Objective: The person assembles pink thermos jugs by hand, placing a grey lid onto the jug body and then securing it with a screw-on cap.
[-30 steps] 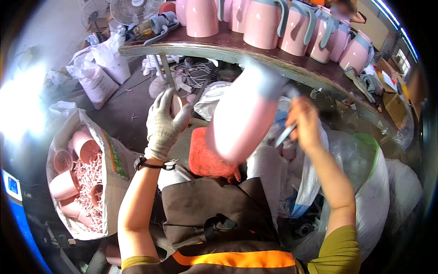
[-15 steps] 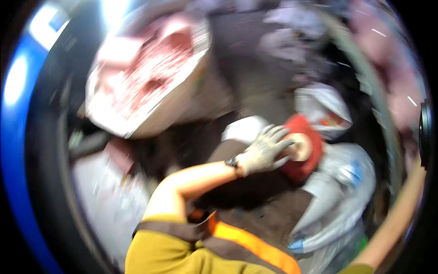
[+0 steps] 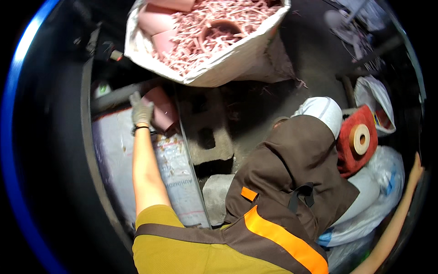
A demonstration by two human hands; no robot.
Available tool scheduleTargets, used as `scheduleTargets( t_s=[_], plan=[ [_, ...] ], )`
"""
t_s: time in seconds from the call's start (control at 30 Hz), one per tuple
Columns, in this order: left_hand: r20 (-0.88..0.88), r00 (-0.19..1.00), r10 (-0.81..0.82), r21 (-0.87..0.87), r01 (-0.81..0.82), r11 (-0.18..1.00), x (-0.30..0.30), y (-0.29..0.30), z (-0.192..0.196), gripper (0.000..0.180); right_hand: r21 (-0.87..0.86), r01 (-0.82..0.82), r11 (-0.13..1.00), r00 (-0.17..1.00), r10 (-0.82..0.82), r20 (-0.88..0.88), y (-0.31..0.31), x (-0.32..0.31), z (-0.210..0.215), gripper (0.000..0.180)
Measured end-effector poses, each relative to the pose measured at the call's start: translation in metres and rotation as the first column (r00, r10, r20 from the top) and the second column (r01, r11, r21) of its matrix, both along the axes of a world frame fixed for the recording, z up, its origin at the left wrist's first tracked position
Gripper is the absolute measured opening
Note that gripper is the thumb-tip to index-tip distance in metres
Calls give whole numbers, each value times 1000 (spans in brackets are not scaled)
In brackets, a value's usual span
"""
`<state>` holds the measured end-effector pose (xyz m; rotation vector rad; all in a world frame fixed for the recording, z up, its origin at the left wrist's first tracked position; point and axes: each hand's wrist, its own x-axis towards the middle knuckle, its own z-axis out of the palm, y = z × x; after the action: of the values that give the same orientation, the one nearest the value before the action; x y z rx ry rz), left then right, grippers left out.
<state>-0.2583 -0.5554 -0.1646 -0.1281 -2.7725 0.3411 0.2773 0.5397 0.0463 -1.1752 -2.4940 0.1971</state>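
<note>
Left hand [image 3: 141, 111] now on pink jug [image 3: 159, 108], grey concrete floor [image 3: 315, 68], shavings sack [image 3: 214, 41]

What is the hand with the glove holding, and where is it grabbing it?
The gloved left hand is on a pink plastic piece, gripping its left edge. The bare right hand holds nothing that can be seen.

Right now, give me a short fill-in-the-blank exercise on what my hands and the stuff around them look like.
1. The left hand wears a light-coloured ____.
2. That hand touches a ____-coloured plastic piece.
3. The big white sack above holds pink shreds and pink ____.
4. The roll of tape lies on a ____ cushion; the bare right hand is away from it.

Missing words: glove; pink; pieces; red
</note>
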Motion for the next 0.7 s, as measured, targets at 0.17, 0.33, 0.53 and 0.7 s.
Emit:
scheduleTargets(
  t_s=[0.17, 0.33, 0.53, 0.7],
  plan=[
    [740, 672, -6, 529, -577, 623, -43, -8, -13, 63, -147, -355, 923, 935, 354, -35, -224, -80, -21, 49],
    [565, 820, -91, 349, -137, 927, -7, 0, -27, 45, -375, -370, 850, 920, 391, -22, -372, -176, -9, 49],
    [416, 885, -209, 419, 18, 908, -75, -18, -31, 47, -383, -420, 823, 890, 456, 3, -387, -149, -3, 44],
    [613, 780, -129, 171, 29, 985, -96, 3, -44, 52, -438, -154, 886, 980, 193, 47, -383, -93, -2, 41]
  ],
)
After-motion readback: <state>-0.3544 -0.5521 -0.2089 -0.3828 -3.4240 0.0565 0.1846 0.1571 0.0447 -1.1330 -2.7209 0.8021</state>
